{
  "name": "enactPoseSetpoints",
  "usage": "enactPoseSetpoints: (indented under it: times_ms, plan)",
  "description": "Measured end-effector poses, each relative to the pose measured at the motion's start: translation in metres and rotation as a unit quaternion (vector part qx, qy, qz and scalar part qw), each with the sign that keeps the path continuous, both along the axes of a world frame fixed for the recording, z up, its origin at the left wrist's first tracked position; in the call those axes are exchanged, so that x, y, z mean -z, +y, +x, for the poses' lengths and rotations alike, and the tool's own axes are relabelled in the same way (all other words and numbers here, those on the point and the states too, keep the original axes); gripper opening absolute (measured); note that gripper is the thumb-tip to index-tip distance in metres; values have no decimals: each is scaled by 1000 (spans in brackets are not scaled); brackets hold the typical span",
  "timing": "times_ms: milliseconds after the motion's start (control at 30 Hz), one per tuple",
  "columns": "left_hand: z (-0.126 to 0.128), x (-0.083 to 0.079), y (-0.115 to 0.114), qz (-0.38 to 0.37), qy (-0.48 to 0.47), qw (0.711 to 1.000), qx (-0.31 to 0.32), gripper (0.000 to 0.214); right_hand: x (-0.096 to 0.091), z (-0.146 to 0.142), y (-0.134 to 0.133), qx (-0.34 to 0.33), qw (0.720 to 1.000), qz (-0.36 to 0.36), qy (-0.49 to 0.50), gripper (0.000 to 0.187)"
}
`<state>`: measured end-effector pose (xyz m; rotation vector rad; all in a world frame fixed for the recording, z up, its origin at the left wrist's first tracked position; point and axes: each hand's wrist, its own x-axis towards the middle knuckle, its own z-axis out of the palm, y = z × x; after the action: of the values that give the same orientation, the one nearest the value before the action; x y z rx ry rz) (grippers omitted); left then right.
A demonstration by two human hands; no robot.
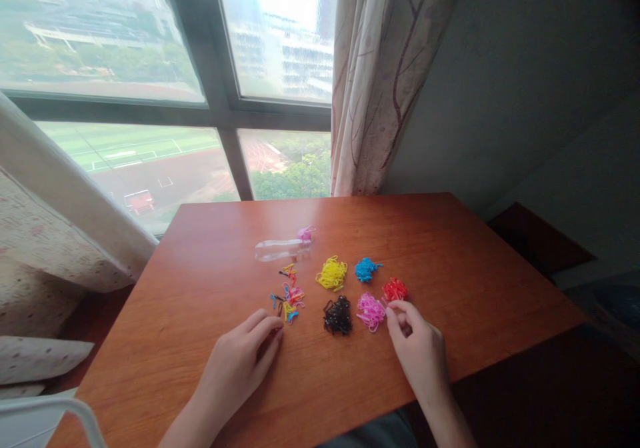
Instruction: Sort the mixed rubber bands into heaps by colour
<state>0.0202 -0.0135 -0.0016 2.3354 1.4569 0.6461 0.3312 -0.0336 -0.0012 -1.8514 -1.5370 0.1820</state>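
My left hand point(245, 348) rests at the left of the table, thumb and forefinger pinched on a dark rubber band point(280, 309). Right by its fingertips lies a small mixed pile of coloured rubber bands point(294, 295). My right hand point(417, 341) pinches a pink rubber band point(385, 302) between the pink heap point(371, 312) and the red heap point(395, 290). Between the hands sits a black heap of bands point(337, 315). Farther back are a yellow heap point(331, 273) and a blue heap point(367, 269).
A clear plastic bottle-shaped container point(280, 250) lies on its side behind the piles, with a pink piece point(306, 233) at its right end. The wooden table point(475, 268) meets a window and curtain point(370, 81) at the back. A white curved rail point(83, 411) stands at lower left.
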Motion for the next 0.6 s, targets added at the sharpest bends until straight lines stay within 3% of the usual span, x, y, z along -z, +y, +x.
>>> enactPoseSetpoints:
  times_ms: [233,600]
  plan:
    - [1,-1,1,5,-9,1000,-3,18,7,-5,2,-6,999,-21,32,42]
    - [1,3,1,-16,5,1000,-19,18,-2,-12,-6,-34,998,13,53,25]
